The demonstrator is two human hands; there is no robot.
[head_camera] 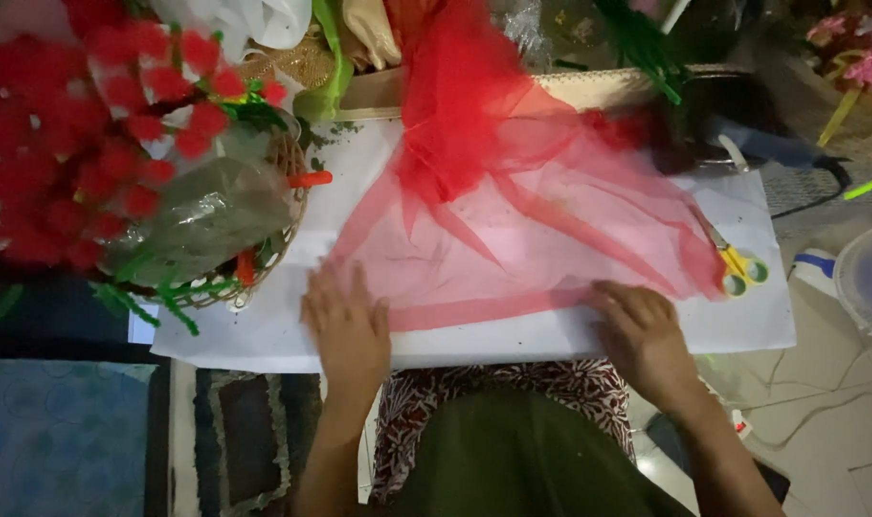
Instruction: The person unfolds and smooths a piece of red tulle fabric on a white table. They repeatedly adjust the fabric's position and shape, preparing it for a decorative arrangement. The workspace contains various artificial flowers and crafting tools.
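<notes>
Red mesh fabric [513, 239], spread on white paper [264, 335] over the table: left hand [348, 330] and right hand [642, 335] press its near edge, fingers flat and slightly apart; risk—sheer mesh slipping, bunching, or snagging scissors [737, 263].

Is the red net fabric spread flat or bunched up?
Mostly spread: the red net fabric lies flat on the white sheet, bunched only at the top.

Light even, moderate, brightest on white sheet [742, 325]. Lower-left floor and top-right corner dim. Whole frame soft; red pompom flowers [63, 134] smeared, probably motion blur. Slight wide-angle bending at edges. Soft shadows under 2 hands; no glare.
</notes>
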